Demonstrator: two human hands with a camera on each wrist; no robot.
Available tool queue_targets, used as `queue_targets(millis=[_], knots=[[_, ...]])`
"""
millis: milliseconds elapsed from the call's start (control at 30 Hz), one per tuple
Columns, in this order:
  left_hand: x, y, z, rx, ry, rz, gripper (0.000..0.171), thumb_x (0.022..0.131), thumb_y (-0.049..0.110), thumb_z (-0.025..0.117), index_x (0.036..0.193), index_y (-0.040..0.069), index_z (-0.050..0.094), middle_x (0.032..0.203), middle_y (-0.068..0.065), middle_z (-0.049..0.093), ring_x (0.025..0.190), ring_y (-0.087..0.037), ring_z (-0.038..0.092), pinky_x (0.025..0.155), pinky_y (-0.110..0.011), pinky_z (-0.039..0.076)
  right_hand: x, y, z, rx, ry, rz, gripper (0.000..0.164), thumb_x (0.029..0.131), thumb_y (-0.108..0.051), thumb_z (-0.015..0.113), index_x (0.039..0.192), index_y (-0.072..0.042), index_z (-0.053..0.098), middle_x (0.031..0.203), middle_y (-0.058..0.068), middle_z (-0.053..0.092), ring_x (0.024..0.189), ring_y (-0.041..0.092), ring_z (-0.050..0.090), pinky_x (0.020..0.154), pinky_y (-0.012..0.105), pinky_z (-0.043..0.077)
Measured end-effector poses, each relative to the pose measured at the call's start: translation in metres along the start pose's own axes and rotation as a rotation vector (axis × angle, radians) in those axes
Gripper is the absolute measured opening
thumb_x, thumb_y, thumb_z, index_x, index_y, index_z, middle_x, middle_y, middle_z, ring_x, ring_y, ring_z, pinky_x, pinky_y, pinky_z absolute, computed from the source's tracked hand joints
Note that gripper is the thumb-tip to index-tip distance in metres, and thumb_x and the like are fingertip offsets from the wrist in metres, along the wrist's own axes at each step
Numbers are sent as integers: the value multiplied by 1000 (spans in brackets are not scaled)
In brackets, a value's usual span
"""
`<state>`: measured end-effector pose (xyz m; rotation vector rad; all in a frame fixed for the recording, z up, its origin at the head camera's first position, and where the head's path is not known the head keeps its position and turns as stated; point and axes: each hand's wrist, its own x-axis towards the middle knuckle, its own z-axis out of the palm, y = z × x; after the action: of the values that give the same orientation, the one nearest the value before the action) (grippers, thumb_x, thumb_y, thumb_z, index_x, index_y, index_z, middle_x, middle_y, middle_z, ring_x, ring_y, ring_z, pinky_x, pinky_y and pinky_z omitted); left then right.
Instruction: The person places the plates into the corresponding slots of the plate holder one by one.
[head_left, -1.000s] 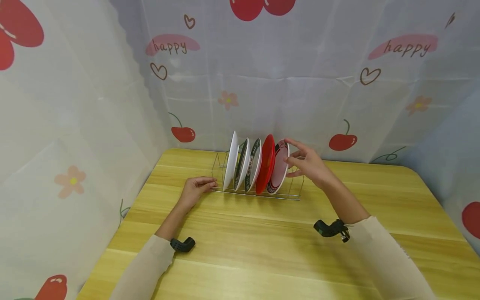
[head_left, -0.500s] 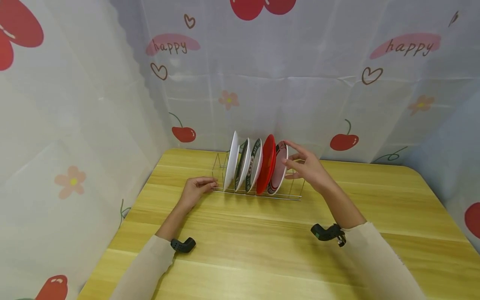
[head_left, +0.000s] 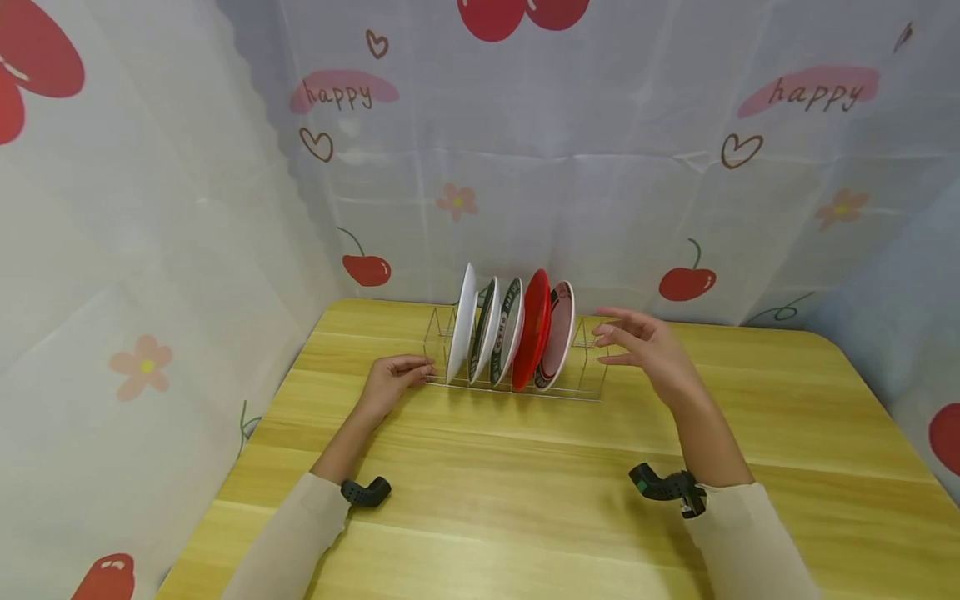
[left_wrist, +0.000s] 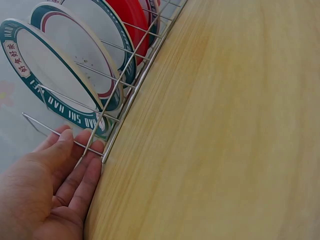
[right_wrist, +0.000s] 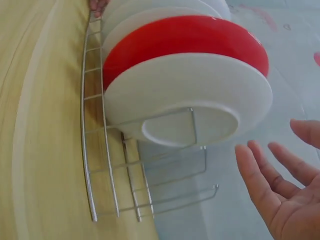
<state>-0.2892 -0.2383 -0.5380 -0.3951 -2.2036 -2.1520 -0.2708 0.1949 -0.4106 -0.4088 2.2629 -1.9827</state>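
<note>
A wire dish rack (head_left: 588, 398) stands near the back of the table and holds several plates on edge. From the left come a white-backed plate (head_left: 461, 329), two with green patterned rims, a red plate (head_left: 532, 329) and a pink-faced plate (head_left: 559, 337) with a dark patterned rim. My left hand (head_left: 390, 383) grips the rack's left end, thumb and fingers about its end wire (left_wrist: 82, 146). To the right of the pink-faced plate, my right hand (head_left: 652, 350) is held apart from it with fingers extended. The right wrist view shows that plate's white underside (right_wrist: 185, 90).
The wooden table (head_left: 487, 500) reaches forward from the rack. Behind it hangs a white curtain (head_left: 555, 217) with printed cherries and hearts, close to the plates. At the rack's right end, wire dividers (right_wrist: 200, 172) stand up beside the last plate.
My right hand has let go of the pink-faced plate and moved off to the right. The plate stays upright in the rack. The left hand keeps its place on the rack.
</note>
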Motion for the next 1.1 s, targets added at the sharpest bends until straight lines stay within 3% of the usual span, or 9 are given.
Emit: queue_targets(millis=[200,300,400,500,667,800,933,1100], knots=[[-2,-1,0,12,-3,1,22,97,1,66,115,-11,71,107,-21,74,94,-19,75,82,-35,63,-9,14,-13,-4,203,26,41,105,-25,59,141,-6,57,118,9,65,97,12,66,80,28,63],[-2,-1,1,18,-7,-6,22,97,2,67,115,-10,71,107,-21,74,94,-19,75,82,-35,63,-11,21,-20,-63,221,46,44,105,-24,58,145,-6,54,119,6,64,98,11,66,82,30,62],[-2,-1,2,12,-17,-10,24,97,5,67,116,-11,70,108,-22,74,95,-19,75,83,-36,62,-12,27,-27,-130,139,73,48,105,-22,59,148,-3,50,122,10,65,102,12,67,88,38,61],[-1,0,3,16,-9,-10,26,97,7,68,116,-10,71,109,-22,74,96,-20,75,84,-37,62,-10,33,-33,-179,-5,99,52,103,-19,62,149,0,47,129,22,63,107,15,68,92,48,59],[-2,2,0,22,19,-17,25,97,8,69,115,-8,72,107,-19,75,95,-20,75,84,-37,62,-1,45,-30,-176,-198,108,54,102,-14,64,149,5,44,133,34,58,115,33,66,95,59,55],[-2,3,-2,13,9,-10,26,97,8,69,116,-10,71,108,-24,73,95,-20,75,84,-37,62,4,51,-20,-148,-299,97,47,104,-9,57,145,10,46,132,35,58,120,44,60,93,59,56],[-3,4,-2,4,-11,10,27,97,7,68,117,-11,70,108,-28,72,95,-20,75,83,-36,62,5,55,-13,-143,-338,109,36,107,-7,51,135,14,54,128,34,61,119,44,61,94,57,56],[-1,5,0,25,-34,32,25,97,8,68,115,-10,71,106,-25,73,94,-20,75,82,-36,63,2,54,-10,-167,-285,99,33,109,-7,46,130,16,57,122,35,63,115,45,63,92,57,57]])
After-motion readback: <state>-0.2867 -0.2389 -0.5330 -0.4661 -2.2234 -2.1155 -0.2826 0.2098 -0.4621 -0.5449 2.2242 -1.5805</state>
